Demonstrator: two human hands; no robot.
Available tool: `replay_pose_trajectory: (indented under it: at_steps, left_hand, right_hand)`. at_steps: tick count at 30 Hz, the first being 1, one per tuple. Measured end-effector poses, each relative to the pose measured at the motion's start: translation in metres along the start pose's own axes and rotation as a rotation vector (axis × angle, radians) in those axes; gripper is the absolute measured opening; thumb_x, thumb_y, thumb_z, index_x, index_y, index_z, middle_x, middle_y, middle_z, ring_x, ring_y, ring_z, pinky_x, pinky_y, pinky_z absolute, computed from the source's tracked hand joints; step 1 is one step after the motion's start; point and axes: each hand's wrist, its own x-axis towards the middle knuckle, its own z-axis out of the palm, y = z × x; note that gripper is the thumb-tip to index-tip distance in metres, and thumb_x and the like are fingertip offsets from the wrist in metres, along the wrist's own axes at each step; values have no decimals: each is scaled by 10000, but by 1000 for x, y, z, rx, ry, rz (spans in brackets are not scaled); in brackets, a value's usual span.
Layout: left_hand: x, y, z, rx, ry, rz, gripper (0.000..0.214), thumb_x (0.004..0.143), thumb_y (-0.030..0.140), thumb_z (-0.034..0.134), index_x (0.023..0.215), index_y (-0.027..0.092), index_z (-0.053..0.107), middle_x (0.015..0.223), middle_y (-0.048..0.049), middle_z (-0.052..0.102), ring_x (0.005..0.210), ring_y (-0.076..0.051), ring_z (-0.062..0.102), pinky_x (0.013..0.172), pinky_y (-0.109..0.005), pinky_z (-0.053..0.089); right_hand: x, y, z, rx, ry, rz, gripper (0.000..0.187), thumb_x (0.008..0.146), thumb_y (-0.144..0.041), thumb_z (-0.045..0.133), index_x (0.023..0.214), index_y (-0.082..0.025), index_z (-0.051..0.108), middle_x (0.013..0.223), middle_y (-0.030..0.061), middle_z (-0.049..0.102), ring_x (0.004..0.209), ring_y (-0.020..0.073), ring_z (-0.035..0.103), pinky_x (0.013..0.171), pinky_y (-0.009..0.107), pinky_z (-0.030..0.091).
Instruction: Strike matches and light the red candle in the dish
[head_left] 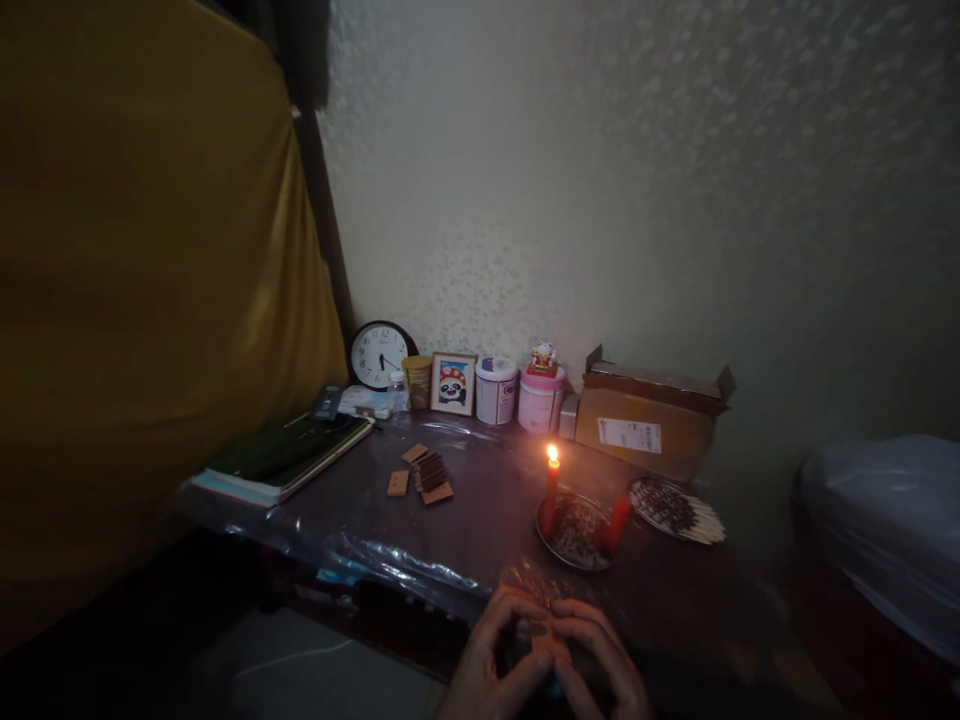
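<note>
At the table's front edge, my left hand (501, 655) and my right hand (600, 650) come together, fingers bent and thumbs nearly meeting. Between their fingertips they pinch a small tan flat piece (551, 640), which looks like the card-like pieces on the table; the fingers cover part of it. Just beyond is a round metal plate (577, 562) with dark crumbs in it. A lit red candle (553, 490) stands upright on its left side, and an unlit, shorter red candle (616, 522) leans on its right side.
Small tan squares (398, 484) and a dark brown stack (430, 473) lie mid-table. Dark-tipped pale sticks (701, 522) rest on another plate at right. Along the wall stand a clock (380, 355), picture frame (453, 385), tubs (496, 392) and cardboard box (645, 425). A book (285, 460) lies left.
</note>
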Motion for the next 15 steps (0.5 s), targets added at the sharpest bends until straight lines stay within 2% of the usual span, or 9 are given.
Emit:
replay_pose_trajectory:
  at_steps: [15]
  left_hand:
    - [1, -3, 0, 9, -9, 27, 310, 735, 456, 591, 869, 176, 592, 895, -39, 538, 836, -186, 496, 760, -294, 391]
  right_hand:
    - [0, -2, 0, 3, 32, -16, 226, 760, -463, 598, 822, -256, 662, 953, 44, 658, 864, 192, 644, 783, 237, 521]
